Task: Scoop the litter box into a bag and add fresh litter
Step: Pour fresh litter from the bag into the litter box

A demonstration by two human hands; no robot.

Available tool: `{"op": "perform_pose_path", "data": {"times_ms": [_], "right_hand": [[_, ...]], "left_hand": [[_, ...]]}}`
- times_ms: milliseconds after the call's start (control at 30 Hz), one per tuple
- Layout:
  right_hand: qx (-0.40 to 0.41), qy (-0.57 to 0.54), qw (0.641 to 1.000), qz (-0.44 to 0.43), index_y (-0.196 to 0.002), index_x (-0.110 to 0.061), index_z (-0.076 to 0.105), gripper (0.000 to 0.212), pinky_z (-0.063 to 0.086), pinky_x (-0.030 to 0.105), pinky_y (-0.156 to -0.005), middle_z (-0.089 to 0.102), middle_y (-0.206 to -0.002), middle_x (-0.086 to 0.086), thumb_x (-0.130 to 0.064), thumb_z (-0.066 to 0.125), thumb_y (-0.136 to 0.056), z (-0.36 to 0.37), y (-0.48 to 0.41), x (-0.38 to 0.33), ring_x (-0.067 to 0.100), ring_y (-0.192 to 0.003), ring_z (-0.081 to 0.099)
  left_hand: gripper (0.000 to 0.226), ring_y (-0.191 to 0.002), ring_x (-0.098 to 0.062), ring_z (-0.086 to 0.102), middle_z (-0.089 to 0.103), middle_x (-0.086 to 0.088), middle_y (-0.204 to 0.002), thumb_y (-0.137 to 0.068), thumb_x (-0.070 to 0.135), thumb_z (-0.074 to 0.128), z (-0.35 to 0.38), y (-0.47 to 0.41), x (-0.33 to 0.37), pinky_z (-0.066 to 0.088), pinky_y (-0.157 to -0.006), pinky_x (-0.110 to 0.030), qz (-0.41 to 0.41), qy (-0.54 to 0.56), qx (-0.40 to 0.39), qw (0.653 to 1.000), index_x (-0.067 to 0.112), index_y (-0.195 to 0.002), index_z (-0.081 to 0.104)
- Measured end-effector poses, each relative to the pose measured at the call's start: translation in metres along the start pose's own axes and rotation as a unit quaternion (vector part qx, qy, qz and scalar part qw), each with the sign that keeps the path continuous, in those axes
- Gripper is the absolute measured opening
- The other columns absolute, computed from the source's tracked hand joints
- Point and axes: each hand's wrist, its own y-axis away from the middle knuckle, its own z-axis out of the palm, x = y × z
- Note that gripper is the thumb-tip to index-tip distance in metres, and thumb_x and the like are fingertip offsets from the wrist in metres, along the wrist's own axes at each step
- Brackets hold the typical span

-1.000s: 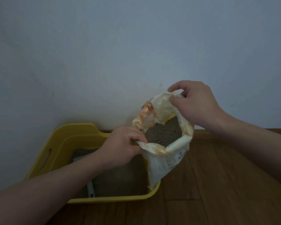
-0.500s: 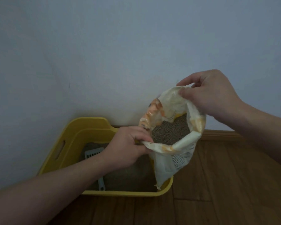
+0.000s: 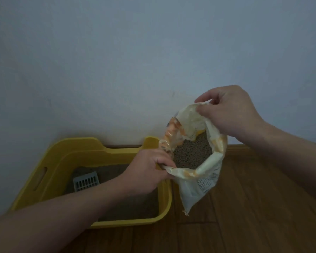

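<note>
Left hand (image 3: 146, 172): clenched on the near-left lip of the litter bag (image 3: 199, 187), fingers curled over the film.
Right hand (image 3: 228, 110): pinching the far lip, higher up. Neither hand is free.
Bag position: hanging in the air just beside the right wall of the yellow litter box (image 3: 80, 143), over the wooden floor (image 3: 254, 207), mouth spread wide, lower corner dangling near the box's front right corner.
Contents: grey fresh litter (image 3: 192, 152) sits high, close to the mouth.
Box: against the wall (image 3: 117, 70), a litter layer inside, with a grey slotted scoop (image 3: 86, 181) lying in it at the left.
Handling: thin soft film with no stiffness of its own, so it sags between your two pinches. Looks slick. The load seems heavy for lip grips alone, and the granules will likely shift all at once when tilted.
Where to hold: likely better with one hand under the lower corner to carry the weight, the other on the lip to shape a spout.
Risk: the mouth is outside the box wall, so get it over the box before tipping.
</note>
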Motion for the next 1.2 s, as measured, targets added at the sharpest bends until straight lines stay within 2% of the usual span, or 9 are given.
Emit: {"op": "perform_pose_path", "data": {"times_ms": [133,267,433,533,667,733,833,1067,1200], "right_hand": [[-0.019,0.011,1.0,0.007,-0.088,-0.03,0.076,0.01,0.045,0.02,-0.055,0.064,-0.073,-0.008,-0.023,0.073,-0.082,0.016,0.001,0.007,0.007,-0.061,0.06],[-0.031,-0.012,0.999,0.0,-0.088,-0.029,0.076,0.009,0.052,0.024,-0.058,0.067,-0.077,-0.005,-0.022,0.073,-0.083,0.032,-0.004,-0.003,0.012,-0.064,0.065],[-0.039,-0.026,0.999,-0.012,-0.085,-0.031,0.075,0.008,0.055,0.027,-0.059,0.071,-0.078,-0.002,-0.023,0.074,-0.082,0.057,-0.008,-0.021,0.014,-0.067,0.068],[-0.041,-0.023,0.999,-0.014,-0.087,-0.03,0.076,0.008,0.05,0.019,-0.055,0.07,-0.077,-0.003,-0.025,0.073,-0.081,0.068,-0.008,-0.027,0.011,-0.067,0.066],[-0.05,-0.043,0.998,-0.015,-0.087,-0.028,0.076,0.009,0.04,0.012,-0.042,0.066,-0.067,-0.005,-0.023,0.072,-0.081,0.08,-0.008,-0.029,0.005,-0.051,0.054],[-0.053,-0.049,0.997,-0.013,-0.089,-0.028,0.077,0.01,0.039,0.013,-0.045,0.063,-0.066,-0.009,-0.025,0.072,-0.08,0.085,-0.008,-0.029,0.0,-0.05,0.052],[-0.058,-0.06,0.997,-0.005,-0.09,-0.028,0.078,0.012,0.042,0.021,-0.054,0.062,-0.063,-0.01,-0.026,0.073,-0.08,0.091,-0.008,-0.03,0.002,-0.054,0.054],[-0.07,-0.072,0.995,-0.004,-0.095,-0.026,0.078,0.015,0.038,0.005,-0.048,0.063,-0.069,-0.013,-0.027,0.074,-0.08,0.105,-0.009,-0.035,-0.006,-0.053,0.056],[-0.079,-0.092,0.993,0.003,-0.095,-0.025,0.078,0.016,0.042,0.009,-0.051,0.064,-0.07,-0.012,-0.029,0.075,-0.08,0.113,-0.009,-0.036,-0.004,-0.055,0.058]], "left_hand": [[0.014,-0.084,-0.005,0.067,0.072,0.011,-0.087,-0.074,0.013,0.085,-0.002,0.008,-0.015,0.056,-0.074,-0.022,-0.02,-0.009,-0.008,1.0,0.018,-0.086,0.08],[0.014,-0.086,-0.008,0.068,0.072,0.01,-0.09,-0.075,0.016,0.084,-0.011,0.019,-0.029,0.058,-0.076,-0.033,-0.028,0.004,-0.019,0.999,0.019,-0.088,0.08],[0.014,-0.091,-0.007,0.067,0.072,0.014,-0.092,-0.078,0.022,0.082,-0.022,0.033,-0.042,0.058,-0.079,-0.036,-0.038,0.016,-0.024,0.999,0.024,-0.091,0.079],[0.014,-0.094,-0.008,0.066,0.074,0.015,-0.093,-0.078,0.024,0.082,-0.025,0.04,-0.05,0.056,-0.081,-0.038,-0.04,0.013,-0.024,0.999,0.024,-0.092,0.079],[0.016,-0.098,-0.008,0.064,0.074,0.015,-0.094,-0.077,0.023,0.083,-0.026,0.044,-0.058,0.055,-0.084,-0.04,-0.069,0.024,-0.022,0.997,0.023,-0.092,0.08],[0.016,-0.099,-0.007,0.063,0.074,0.016,-0.093,-0.076,0.022,0.083,-0.027,0.045,-0.061,0.053,-0.087,-0.039,-0.078,0.029,-0.024,0.996,0.024,-0.091,0.08],[0.016,-0.1,-0.006,0.06,0.074,0.02,-0.092,-0.075,0.022,0.085,-0.027,0.046,-0.065,0.049,-0.089,-0.035,-0.096,0.031,-0.022,0.995,0.027,-0.09,0.08],[0.019,-0.101,-0.004,0.06,0.074,0.021,-0.095,-0.074,0.024,0.084,-0.029,0.051,-0.072,0.05,-0.09,-0.031,-0.119,0.037,-0.026,0.992,0.027,-0.092,0.08],[0.02,-0.101,-0.002,0.061,0.073,0.022,-0.095,-0.073,0.021,0.085,-0.03,0.053,-0.074,0.05,-0.093,-0.031,-0.133,0.044,-0.023,0.99,0.031,-0.09,0.079]]}}
